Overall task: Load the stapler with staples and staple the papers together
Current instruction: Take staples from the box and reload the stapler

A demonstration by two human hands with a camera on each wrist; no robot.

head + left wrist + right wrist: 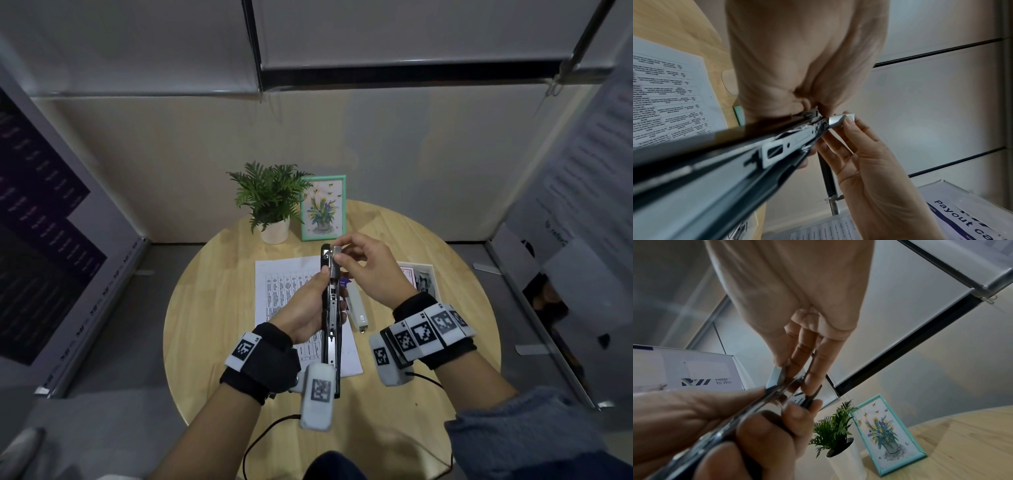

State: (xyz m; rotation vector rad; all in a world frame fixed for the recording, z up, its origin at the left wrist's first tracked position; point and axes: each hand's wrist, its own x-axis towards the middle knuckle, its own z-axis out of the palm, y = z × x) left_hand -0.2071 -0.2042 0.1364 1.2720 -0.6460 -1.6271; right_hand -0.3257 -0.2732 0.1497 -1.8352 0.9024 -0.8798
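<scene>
- Left hand [310, 310] grip wraps the opened stapler [330, 308] mid-body, held above the papers [274, 291] on the desk [212, 291]; long axis runs away from the body.
- Right hand [368, 267] grip pinches the staples [337, 250] at the far tip, in line with the channel; looks like the next move is seating them.
</scene>
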